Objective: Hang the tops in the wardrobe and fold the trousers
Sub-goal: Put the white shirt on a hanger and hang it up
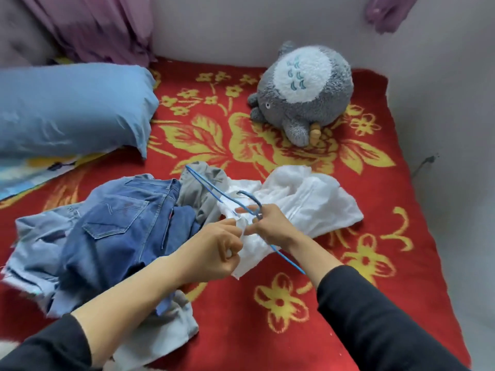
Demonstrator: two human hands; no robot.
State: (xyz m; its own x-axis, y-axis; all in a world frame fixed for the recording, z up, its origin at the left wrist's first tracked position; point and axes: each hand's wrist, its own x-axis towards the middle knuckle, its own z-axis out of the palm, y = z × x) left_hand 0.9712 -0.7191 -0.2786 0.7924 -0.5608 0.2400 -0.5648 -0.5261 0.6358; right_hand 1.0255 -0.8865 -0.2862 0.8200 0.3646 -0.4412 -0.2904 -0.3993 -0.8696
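Observation:
A white top [308, 199] lies crumpled on the red flowered blanket [294, 330] in the middle of the bed. My left hand [217, 250] pinches a bunch of its white fabric near the lower edge. My right hand [270, 226] grips a thin blue wire hanger [206, 188] near its hook, right over the top; one hanger arm sticks out below my wrist. Left of the top lies a heap with dark blue jeans [128, 226], light blue jeans [40, 236] and a grey garment [198, 191].
A blue pillow [69, 108] lies at the left, a grey and white plush toy [302, 92] at the back. Purple curtain [88, 25] hangs behind the pillow. White walls close the bed at the back and right. Another pale garment [163, 330] lies under my left forearm.

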